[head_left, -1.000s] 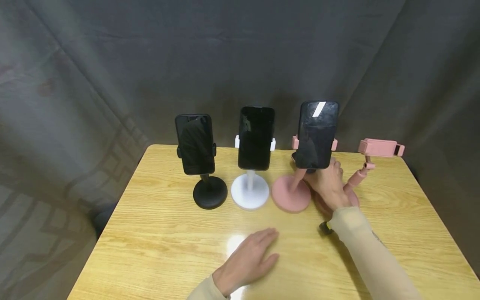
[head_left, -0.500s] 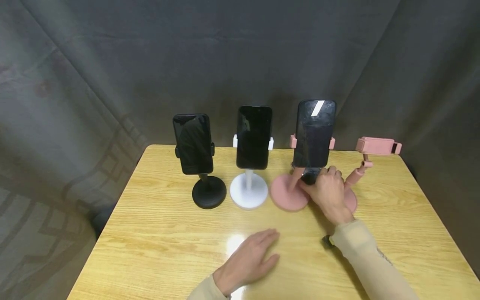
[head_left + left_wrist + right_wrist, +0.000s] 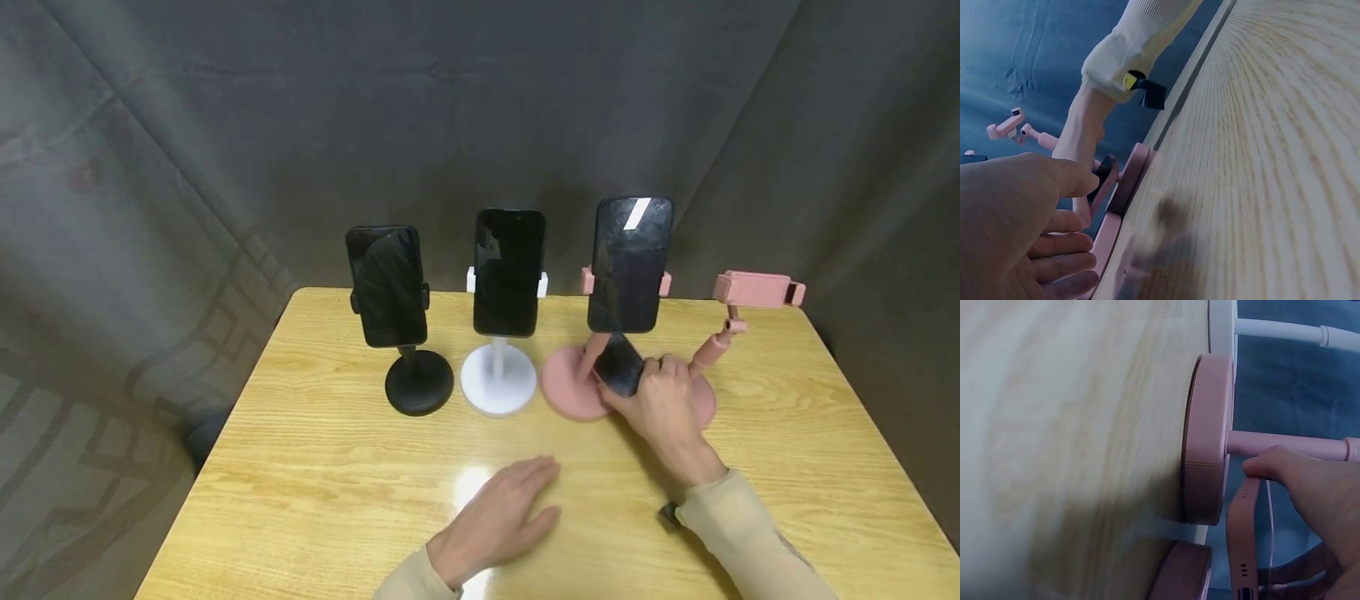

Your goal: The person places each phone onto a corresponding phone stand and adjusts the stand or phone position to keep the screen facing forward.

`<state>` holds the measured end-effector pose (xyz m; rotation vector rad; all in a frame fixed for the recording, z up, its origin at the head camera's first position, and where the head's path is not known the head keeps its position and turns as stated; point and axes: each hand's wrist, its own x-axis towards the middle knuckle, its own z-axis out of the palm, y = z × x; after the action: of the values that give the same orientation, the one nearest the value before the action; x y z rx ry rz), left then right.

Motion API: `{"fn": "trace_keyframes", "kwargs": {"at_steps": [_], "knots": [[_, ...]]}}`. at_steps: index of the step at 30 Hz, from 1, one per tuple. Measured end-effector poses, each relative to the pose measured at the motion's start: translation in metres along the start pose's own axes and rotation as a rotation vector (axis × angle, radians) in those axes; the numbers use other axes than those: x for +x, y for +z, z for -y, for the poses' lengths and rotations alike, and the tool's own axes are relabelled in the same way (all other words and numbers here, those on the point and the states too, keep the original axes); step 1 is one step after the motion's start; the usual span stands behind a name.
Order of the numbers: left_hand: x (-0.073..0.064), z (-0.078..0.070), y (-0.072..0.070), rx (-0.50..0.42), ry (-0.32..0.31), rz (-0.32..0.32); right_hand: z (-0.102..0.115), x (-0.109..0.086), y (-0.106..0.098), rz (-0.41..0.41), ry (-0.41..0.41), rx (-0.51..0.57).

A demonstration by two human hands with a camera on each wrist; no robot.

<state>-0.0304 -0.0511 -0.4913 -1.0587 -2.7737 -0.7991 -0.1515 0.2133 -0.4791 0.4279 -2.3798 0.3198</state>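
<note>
My right hand point(image 3: 667, 417) grips a smartphone point(image 3: 619, 363) by its edges, its black screen partly hidden behind the pink stand. In the right wrist view, the thumb lies on one end of this phone's pinkish side point(image 3: 1242, 540), close to the pink post. That pink phone stand point(image 3: 570, 387) carries another phone point(image 3: 630, 267) in its clamp. Just right of the hand is a second pink phone stand point(image 3: 757, 289), its clamp holding nothing and its base partly hidden. My left hand point(image 3: 498, 521) lies relaxed at the front of the table, fingers extended, holding nothing.
Further left in the row stand a white phone stand point(image 3: 498, 392) and a black phone stand point(image 3: 418, 387), each with a phone clamped upright. A dark curtain point(image 3: 450, 125) hangs behind the wooden table point(image 3: 322, 500). A small dark device point(image 3: 667, 515) sits at the right cuff.
My right hand has drawn the phone from behind the pink stand toward me and slightly right, so more of its screen shows. The left hand has stayed in place.
</note>
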Motion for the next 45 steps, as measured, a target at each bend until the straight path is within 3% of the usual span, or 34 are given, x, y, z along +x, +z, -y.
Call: {"fn": "trace_keyframes", "kwargs": {"at_steps": [10, 23, 27, 36, 41, 45], "knots": [[0.001, 0.000, 0.001, -0.013, 0.004, -0.001, -0.001, -0.018, -0.022, 0.045, 0.092, 0.079], [0.003, 0.002, -0.002, -0.035, -0.034, 0.014, 0.005, -0.032, -0.047, 0.267, 0.252, 0.248], [0.003, 0.003, -0.004, -0.034, -0.040, 0.000, 0.010, -0.036, -0.045, 0.285, 0.259, 0.293], [0.006, 0.008, -0.003, -0.080, -0.076, -0.005, 0.023, -0.045, -0.033, 0.225, 0.188, 0.399], [0.009, 0.008, -0.006, -0.175, -0.152, 0.015, 0.033, -0.047, -0.031, 0.244, 0.214, 0.492], [0.012, 0.008, -0.008, -0.245, -0.167, -0.014, 0.040, -0.047, -0.029, 0.286, 0.252, 0.573]]}}
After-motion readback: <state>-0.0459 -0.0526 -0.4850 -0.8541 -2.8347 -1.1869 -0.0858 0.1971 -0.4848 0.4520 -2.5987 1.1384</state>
